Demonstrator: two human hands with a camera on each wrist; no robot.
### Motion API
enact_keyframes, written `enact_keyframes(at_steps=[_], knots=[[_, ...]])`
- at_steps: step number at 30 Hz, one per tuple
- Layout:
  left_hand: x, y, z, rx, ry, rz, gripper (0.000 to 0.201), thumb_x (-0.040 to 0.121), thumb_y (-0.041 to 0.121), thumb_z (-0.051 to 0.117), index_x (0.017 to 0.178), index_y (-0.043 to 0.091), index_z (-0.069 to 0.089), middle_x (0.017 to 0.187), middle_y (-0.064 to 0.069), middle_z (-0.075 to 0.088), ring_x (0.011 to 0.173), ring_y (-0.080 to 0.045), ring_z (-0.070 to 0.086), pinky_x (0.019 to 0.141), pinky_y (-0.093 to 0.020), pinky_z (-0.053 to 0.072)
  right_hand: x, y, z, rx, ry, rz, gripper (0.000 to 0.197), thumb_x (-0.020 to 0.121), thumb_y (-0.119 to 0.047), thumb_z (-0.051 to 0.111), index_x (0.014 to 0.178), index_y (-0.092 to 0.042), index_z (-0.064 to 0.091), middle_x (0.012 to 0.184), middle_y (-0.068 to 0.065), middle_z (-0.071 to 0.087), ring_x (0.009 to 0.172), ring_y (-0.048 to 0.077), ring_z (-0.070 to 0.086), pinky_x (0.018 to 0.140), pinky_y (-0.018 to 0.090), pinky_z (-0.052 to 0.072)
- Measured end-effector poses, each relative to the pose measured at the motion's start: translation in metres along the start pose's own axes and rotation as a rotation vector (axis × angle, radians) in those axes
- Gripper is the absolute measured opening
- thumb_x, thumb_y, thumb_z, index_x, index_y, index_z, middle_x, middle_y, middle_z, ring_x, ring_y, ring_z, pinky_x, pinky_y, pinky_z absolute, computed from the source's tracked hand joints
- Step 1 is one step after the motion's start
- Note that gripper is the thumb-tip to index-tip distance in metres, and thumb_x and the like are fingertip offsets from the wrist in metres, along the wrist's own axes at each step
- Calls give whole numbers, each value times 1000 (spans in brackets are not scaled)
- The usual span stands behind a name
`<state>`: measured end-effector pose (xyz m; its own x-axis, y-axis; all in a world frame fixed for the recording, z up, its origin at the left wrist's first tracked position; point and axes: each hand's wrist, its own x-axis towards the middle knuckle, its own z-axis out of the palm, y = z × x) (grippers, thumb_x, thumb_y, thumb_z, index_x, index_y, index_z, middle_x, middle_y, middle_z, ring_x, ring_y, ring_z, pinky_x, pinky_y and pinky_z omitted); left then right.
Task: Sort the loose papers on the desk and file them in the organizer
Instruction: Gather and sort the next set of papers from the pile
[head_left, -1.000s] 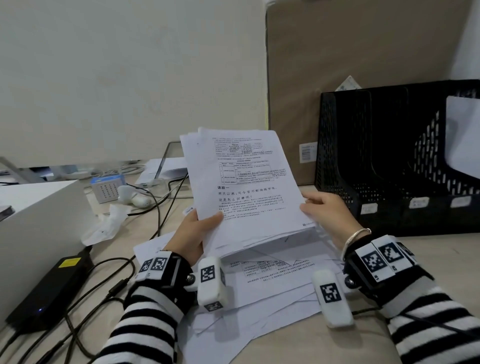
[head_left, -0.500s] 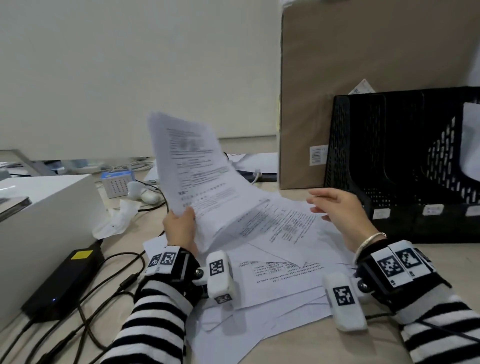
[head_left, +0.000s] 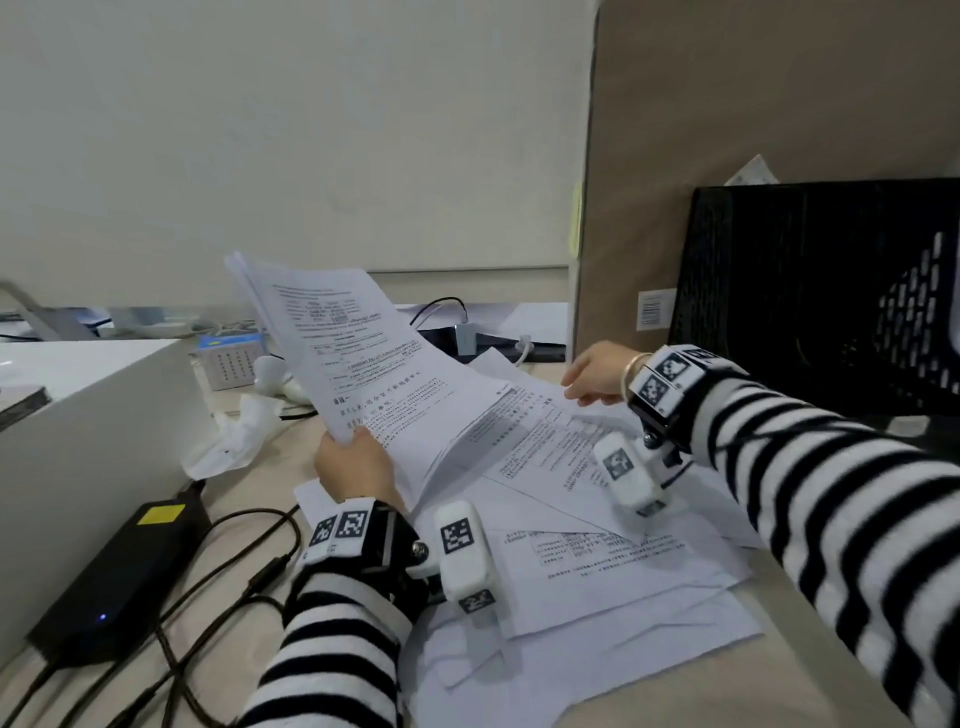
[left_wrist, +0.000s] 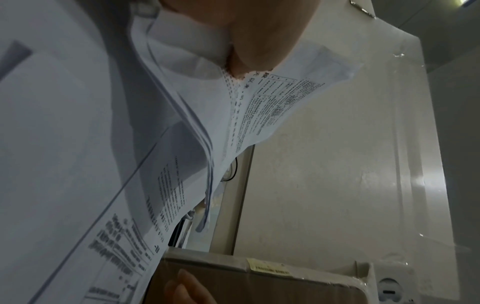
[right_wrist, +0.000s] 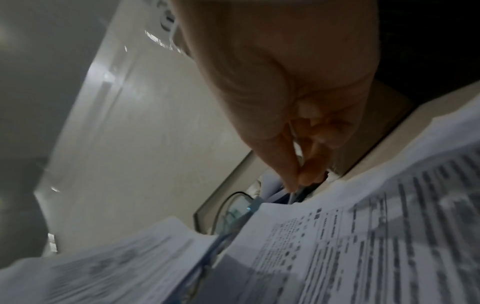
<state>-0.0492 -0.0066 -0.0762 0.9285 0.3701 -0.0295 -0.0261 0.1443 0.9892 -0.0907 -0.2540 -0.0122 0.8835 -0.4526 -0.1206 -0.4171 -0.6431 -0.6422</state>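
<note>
My left hand (head_left: 353, 467) grips a stack of printed papers (head_left: 363, 364) by its near corner and holds it tilted up on the left; in the left wrist view the thumb (left_wrist: 249, 51) presses on the stack (left_wrist: 233, 107). Loose sheets (head_left: 597, 545) lie spread on the desk. My right hand (head_left: 592, 374) reaches over their far edge. In the right wrist view its thumb and fingertips (right_wrist: 298, 174) pinch together with a thin pale paper edge between them, above a printed sheet (right_wrist: 363, 236). The black mesh organizer (head_left: 805, 291) stands at the right.
A brown cardboard box (head_left: 727, 156) stands behind the organizer. At the left are a white box (head_left: 78, 415), a black power adapter (head_left: 119, 571) with cables (head_left: 234, 561) and a crumpled tissue (head_left: 234, 441). A small blue calendar (head_left: 228, 358) sits further back.
My right hand let go of the stack and moved forward to the far edge of the loose sheets. My left hand swung the stack to the left.
</note>
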Motion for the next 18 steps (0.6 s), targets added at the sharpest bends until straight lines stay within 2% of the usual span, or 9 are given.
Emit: enact_keyframes(at_steps=[2, 4, 6, 8, 10, 12, 14, 16, 18], knots=[[1, 1, -3, -18, 26, 0, 31, 97, 5, 48, 126, -1, 57, 126, -18, 61, 114, -32, 58, 83, -25, 38, 18, -11, 5, -66, -2, -24, 25, 86, -5, 67, 111, -1, 68, 75, 1, 65, 61, 7, 59, 36, 12, 39], [3, 3, -7, -52, 54, -12, 32, 98, 5, 47, 129, -1, 55, 128, -17, 60, 116, -31, 57, 83, -24, 38, 34, -21, 13, -113, 16, -88, 26, 85, -6, 68, 111, -5, 69, 88, 4, 70, 64, 8, 60, 36, 10, 38], [9, 4, -11, -66, 81, -28, 33, 98, 5, 46, 130, -2, 53, 129, -17, 59, 117, -31, 57, 83, -23, 38, 51, -35, 24, -166, 68, -188, 25, 84, -9, 70, 108, -10, 70, 105, 5, 71, 71, 11, 63, 49, 12, 44], [16, 4, -15, -72, 107, -41, 32, 99, 5, 46, 128, -3, 54, 129, -17, 59, 112, -27, 57, 83, -23, 37, 64, -49, 37, -222, 102, -279, 31, 83, -9, 71, 113, -12, 68, 115, 4, 68, 86, 16, 65, 73, 18, 49], [23, 3, -20, -80, 133, -54, 31, 99, 5, 46, 127, -4, 54, 129, -17, 59, 108, -23, 56, 83, -22, 36, 77, -62, 49, -329, 91, -363, 42, 82, -8, 70, 124, -15, 63, 125, 3, 63, 107, 18, 61, 89, 19, 43], [28, 2, -23, -72, 160, -60, 31, 99, 6, 46, 127, -5, 54, 129, -18, 59, 113, -26, 57, 83, -22, 36, 85, -72, 59, -413, 60, -413, 52, 82, -4, 66, 130, -20, 58, 132, 2, 59, 117, 19, 56, 97, 22, 42], [32, 2, -23, -80, 175, -64, 31, 99, 5, 46, 127, -6, 54, 129, -18, 59, 113, -27, 57, 83, -22, 37, 92, -82, 67, -522, 8, -442, 56, 82, -2, 64, 134, -23, 55, 136, 1, 55, 121, 20, 54, 99, 26, 42], [34, 2, -22, -97, 177, -65, 31, 99, 4, 46, 127, -6, 54, 128, -18, 60, 104, -21, 56, 82, -20, 36, 97, -90, 73, -616, -51, -458, 54, 83, -3, 65, 134, -19, 55, 137, 1, 55, 123, 19, 52, 97, 23, 40], [35, 2, -23, -128, 162, -65, 31, 99, 4, 46, 127, -5, 55, 128, -17, 60, 104, -21, 56, 81, -18, 36, 103, -93, 76, -652, -89, -443, 45, 82, -6, 68, 125, -15, 62, 128, 2, 62, 115, 18, 57, 89, 21, 42]])
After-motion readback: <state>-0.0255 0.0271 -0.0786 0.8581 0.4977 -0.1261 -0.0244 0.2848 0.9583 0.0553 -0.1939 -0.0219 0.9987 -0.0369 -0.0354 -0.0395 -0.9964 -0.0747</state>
